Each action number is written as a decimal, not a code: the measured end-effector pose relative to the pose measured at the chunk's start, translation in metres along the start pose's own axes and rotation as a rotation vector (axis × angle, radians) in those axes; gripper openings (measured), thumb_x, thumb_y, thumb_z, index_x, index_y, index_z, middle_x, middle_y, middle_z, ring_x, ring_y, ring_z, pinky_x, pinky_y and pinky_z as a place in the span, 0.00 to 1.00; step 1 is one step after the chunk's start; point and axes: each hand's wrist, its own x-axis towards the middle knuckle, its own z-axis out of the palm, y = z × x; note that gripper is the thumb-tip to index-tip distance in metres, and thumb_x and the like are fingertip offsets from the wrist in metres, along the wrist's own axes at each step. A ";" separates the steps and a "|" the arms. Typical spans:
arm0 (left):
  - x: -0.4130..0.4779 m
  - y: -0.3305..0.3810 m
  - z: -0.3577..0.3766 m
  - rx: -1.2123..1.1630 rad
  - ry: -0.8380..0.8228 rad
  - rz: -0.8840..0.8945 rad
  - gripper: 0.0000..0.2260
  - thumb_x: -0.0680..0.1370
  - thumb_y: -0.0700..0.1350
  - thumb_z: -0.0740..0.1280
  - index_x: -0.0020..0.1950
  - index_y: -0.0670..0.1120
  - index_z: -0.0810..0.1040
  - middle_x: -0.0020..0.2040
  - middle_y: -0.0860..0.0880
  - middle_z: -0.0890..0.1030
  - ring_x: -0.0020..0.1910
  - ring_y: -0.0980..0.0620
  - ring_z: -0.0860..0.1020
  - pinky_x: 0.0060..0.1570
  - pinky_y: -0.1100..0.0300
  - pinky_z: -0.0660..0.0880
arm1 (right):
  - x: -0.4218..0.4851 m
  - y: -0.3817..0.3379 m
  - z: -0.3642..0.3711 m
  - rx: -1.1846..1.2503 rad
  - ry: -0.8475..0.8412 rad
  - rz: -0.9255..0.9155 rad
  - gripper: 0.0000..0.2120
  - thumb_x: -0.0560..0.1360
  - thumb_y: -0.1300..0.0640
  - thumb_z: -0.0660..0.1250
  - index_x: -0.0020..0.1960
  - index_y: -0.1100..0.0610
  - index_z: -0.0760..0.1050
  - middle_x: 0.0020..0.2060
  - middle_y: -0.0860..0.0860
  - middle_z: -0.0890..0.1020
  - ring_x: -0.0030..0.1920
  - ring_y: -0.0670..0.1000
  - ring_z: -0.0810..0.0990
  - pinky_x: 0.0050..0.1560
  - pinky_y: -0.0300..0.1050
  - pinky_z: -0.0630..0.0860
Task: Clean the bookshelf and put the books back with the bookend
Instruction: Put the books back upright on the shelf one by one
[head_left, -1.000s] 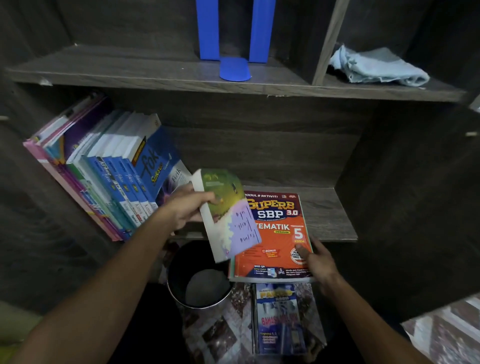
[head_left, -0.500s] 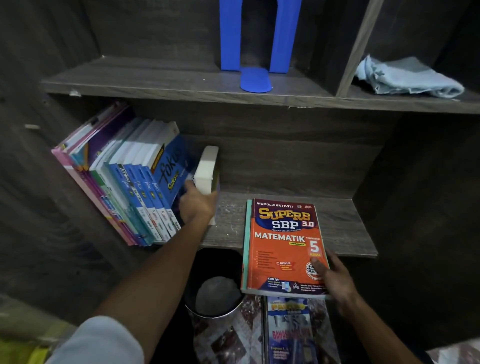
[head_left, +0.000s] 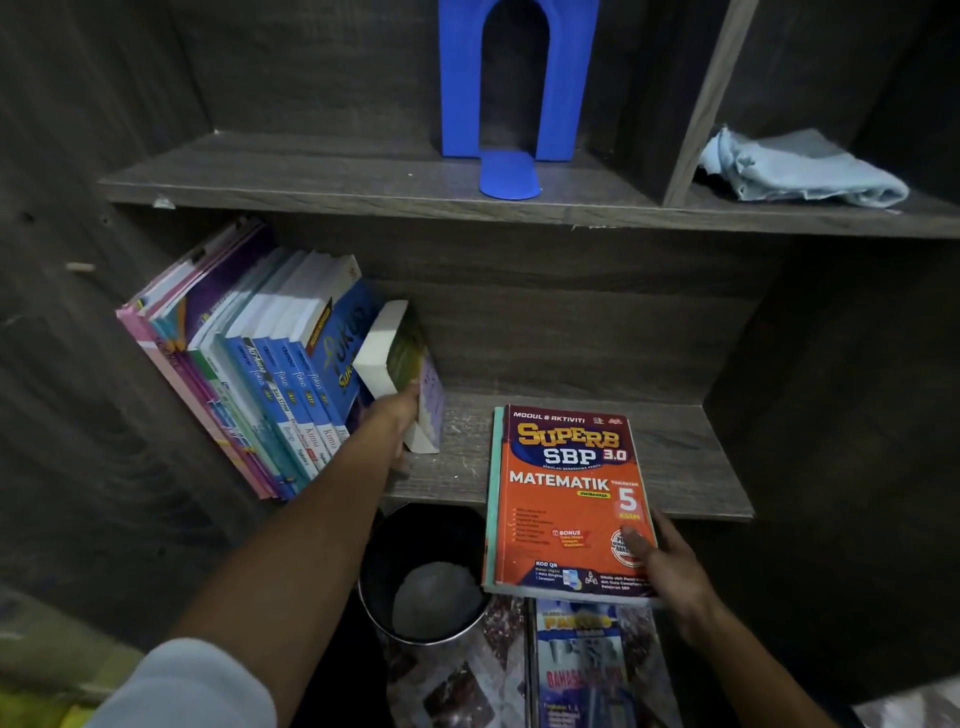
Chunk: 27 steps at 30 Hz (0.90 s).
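**Books on lower shelf, both hands engaged**

The left hand (head_left: 400, 413) grips the lower part of a thick green-covered book (head_left: 402, 358), which stands tilted on the lower shelf (head_left: 675, 452). The book leans against the last of the row of leaning books (head_left: 249, 374) directly left of that hand.

The right hand (head_left: 672, 569) pinches the near right corner of the orange workbook (head_left: 563, 499), thumb on the cover. The workbook lies flat, its far part on the shelf and its near part overhanging the edge. The hands are well apart.

Above and between the hands, the blue bookend (head_left: 511, 104) stands upright on the upper shelf (head_left: 311, 176). A light blue cloth (head_left: 795, 166) lies crumpled in the compartment above the right hand.

Below, between the forearms, stands a round bin (head_left: 421, 571). Another book (head_left: 582, 670) lies beneath the workbook's near edge.
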 end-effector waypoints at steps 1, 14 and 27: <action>-0.002 -0.001 0.000 0.002 -0.030 -0.031 0.31 0.79 0.65 0.57 0.70 0.42 0.67 0.63 0.37 0.75 0.56 0.35 0.77 0.50 0.44 0.76 | -0.001 0.000 -0.001 -0.008 -0.003 0.003 0.28 0.80 0.56 0.64 0.77 0.44 0.60 0.50 0.56 0.82 0.46 0.59 0.85 0.38 0.53 0.79; -0.033 -0.036 0.039 0.286 -0.083 0.084 0.22 0.76 0.62 0.65 0.55 0.43 0.78 0.46 0.46 0.80 0.42 0.48 0.77 0.39 0.57 0.74 | -0.006 0.000 0.004 -0.003 0.026 0.005 0.29 0.80 0.56 0.65 0.77 0.41 0.59 0.48 0.54 0.82 0.44 0.58 0.86 0.44 0.58 0.81; -0.041 -0.085 0.090 0.785 -0.209 0.153 0.30 0.69 0.61 0.74 0.64 0.43 0.76 0.64 0.42 0.79 0.62 0.42 0.78 0.63 0.48 0.74 | -0.002 0.002 0.004 0.120 0.031 0.033 0.28 0.79 0.57 0.65 0.76 0.43 0.62 0.54 0.57 0.81 0.49 0.61 0.85 0.51 0.64 0.81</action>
